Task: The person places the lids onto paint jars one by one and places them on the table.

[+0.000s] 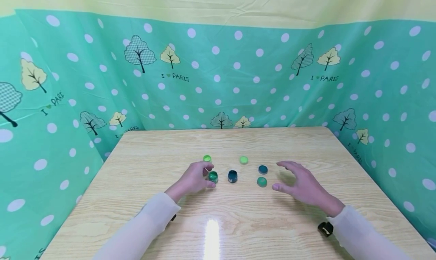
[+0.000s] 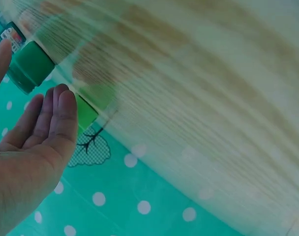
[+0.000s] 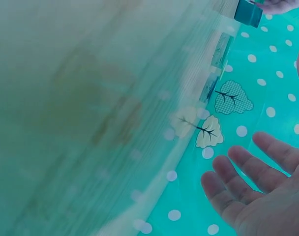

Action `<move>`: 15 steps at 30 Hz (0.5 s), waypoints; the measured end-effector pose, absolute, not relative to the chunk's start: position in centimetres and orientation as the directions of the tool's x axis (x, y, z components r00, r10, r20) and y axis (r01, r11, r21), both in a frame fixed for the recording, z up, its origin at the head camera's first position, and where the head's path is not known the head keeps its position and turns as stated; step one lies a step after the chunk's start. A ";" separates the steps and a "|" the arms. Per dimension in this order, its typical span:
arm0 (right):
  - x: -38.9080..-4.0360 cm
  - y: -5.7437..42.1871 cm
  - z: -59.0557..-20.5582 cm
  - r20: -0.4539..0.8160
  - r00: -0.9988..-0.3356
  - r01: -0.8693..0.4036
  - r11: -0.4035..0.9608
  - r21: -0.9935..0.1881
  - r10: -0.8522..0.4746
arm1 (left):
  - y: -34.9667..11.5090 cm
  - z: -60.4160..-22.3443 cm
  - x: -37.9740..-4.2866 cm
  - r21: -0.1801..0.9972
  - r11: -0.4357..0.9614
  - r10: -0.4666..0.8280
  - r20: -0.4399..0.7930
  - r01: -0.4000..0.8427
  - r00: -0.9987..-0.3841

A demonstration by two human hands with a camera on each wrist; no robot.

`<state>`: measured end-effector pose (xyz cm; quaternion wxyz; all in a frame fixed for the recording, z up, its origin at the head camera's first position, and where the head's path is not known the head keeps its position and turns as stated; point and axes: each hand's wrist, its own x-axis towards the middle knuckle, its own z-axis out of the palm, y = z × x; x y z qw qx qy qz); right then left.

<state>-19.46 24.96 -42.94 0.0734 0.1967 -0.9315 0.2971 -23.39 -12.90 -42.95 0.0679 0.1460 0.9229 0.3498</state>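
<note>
My left hand (image 1: 195, 177) is around the dark green paint jar (image 1: 212, 176), thumb on the near side and fingers on the far side. In the left wrist view a gap shows between the fingers (image 2: 46, 118) and this green jar (image 2: 31, 66). A light green jar (image 1: 207, 158) stands just behind the hand. To the right is a dark blue jar (image 1: 232, 176), uncapped. My right hand (image 1: 303, 184) hovers with spread fingers, holding nothing, beside a dark blue lid (image 1: 263, 169) and a green lid (image 1: 262, 181).
A light green lid (image 1: 243, 160) lies farther back on the wooden table (image 1: 153, 146). Polka-dot curtains (image 1: 218, 63) hang behind the table and along both sides. A bright light reflection falls on the near part of the tabletop.
</note>
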 end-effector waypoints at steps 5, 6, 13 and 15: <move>-19.3 24.7 -42.9 0.255 -0.908 -0.420 0.739 -0.527 -0.334 | -12.6 -43.0 -23.8 0.651 0.726 0.330 -0.049 0.221 -0.943; -19.2 24.6 -42.9 0.256 -0.907 -0.421 0.739 -0.526 -0.335 | -12.5 -43.0 -23.8 0.649 0.728 0.333 -0.054 0.220 -0.942; -19.1 24.2 -42.8 0.252 -0.904 -0.427 0.746 -0.511 -0.345 | -12.2 -42.8 -24.0 0.627 0.746 0.344 -0.074 0.225 -0.936; -19.1 24.1 -42.8 0.249 -0.904 -0.427 0.745 -0.512 -0.347 | -12.1 -42.8 -24.0 0.622 0.751 0.340 -0.078 0.221 -0.937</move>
